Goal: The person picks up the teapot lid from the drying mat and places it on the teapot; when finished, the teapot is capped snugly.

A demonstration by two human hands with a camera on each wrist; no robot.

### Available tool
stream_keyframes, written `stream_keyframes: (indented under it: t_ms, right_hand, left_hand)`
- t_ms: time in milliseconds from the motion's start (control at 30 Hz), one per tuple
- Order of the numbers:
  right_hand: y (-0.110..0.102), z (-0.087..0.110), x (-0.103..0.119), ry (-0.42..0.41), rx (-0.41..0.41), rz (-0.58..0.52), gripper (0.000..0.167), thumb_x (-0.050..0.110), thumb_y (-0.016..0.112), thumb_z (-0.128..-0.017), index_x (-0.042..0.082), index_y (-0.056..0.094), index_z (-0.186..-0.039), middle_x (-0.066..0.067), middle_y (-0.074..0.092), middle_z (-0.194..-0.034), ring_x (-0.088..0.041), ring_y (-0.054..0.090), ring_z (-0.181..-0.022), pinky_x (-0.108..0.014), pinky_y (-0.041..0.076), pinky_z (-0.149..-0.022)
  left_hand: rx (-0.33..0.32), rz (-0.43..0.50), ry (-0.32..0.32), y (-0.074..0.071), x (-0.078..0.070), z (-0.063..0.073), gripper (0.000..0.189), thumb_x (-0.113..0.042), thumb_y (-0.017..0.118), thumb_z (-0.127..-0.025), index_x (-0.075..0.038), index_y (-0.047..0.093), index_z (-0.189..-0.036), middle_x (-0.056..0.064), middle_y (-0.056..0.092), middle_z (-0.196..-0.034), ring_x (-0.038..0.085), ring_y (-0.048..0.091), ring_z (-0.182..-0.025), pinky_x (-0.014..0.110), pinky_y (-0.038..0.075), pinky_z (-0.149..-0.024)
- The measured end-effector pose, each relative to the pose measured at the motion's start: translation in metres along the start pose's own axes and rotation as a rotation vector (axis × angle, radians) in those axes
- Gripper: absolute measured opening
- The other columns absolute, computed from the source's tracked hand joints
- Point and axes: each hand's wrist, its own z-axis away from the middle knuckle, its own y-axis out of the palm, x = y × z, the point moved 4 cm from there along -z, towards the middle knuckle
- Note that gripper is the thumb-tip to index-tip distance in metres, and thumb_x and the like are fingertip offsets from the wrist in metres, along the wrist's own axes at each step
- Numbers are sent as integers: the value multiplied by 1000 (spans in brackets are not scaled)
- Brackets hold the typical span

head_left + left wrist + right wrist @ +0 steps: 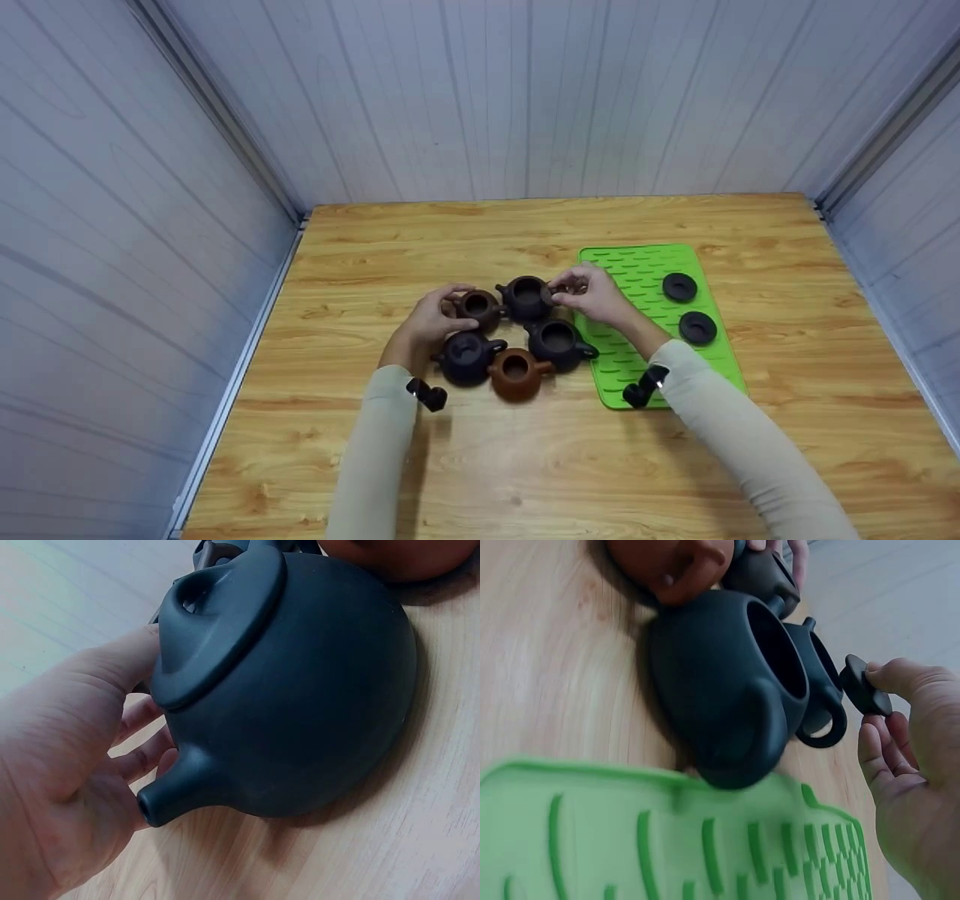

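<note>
My left hand (436,319) curls round a small dark brown teapot (491,321) that has no lid on. Beside that hand's thumb stands a black teapot with its lid on (315,690), its spout towards the palm. My right hand (596,295) pinches a small dark brown lid (862,686) between thumb and fingers. In the head view this lid overlaps the right edge of the lidless rear black teapot (517,309). Nearer the front are another lidless black teapot (697,667) and an open orange-brown teapot (517,388).
A green ridged mat (630,262) lies on the wooden table (480,465) to the right. Two round black lids, one farther back (679,277) and one nearer (697,319), rest on it. Pale panel walls (487,97) enclose the table at the back and sides.
</note>
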Motion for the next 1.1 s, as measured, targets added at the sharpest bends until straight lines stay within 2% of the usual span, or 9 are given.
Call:
stream_keyframes:
  t_ms: [200,367,633,867,1100]
  right_hand:
    - [10,-6,11,-19,7,-1,23,2,86,-97,-5,81,-118,-16,66,-113,-12,62,-92,-19,53,-83]
    - [19,-11,22,-31,20,-23,23,2,86,-97,-5,81,-118,-14,64,-114,-12,61,-93,-19,53,-83]
    - [34,-19,37,-87,43,-21,21,1,85,-97,-6,82,-116,-16,63,-109,-11,59,-92,-20,51,-83]
    - [47,-24,42,-67,54,-22,20,4,85,-97,-3,83,-117,-13,68,-116,-9,63,-92,-21,52,-85]
    - [63,-31,46,-73,71,-2,21,6,86,-97,-1,83,-117,-9,65,-111,-8,63,-90,-20,53,-85]
  left_hand:
    - [-10,98,-35,3,0,-1,65,0,85,-98,-10,63,-158,17,67,-138,18,65,-110,24,53,-88]
    - [-31,166,-64,6,-1,-1,66,3,86,-96,-11,64,-157,11,68,-133,16,65,-111,23,55,-91]
    - [-36,179,-65,7,-1,-1,64,3,85,-97,-10,65,-156,11,69,-134,16,65,-113,23,55,-92]
    - [-35,91,-21,6,-3,-3,65,2,86,-96,-7,65,-156,19,70,-141,15,67,-106,22,52,-89]
    - [-40,141,-43,6,-4,0,66,4,86,-96,-6,64,-157,20,72,-138,15,66,-104,22,53,-90]
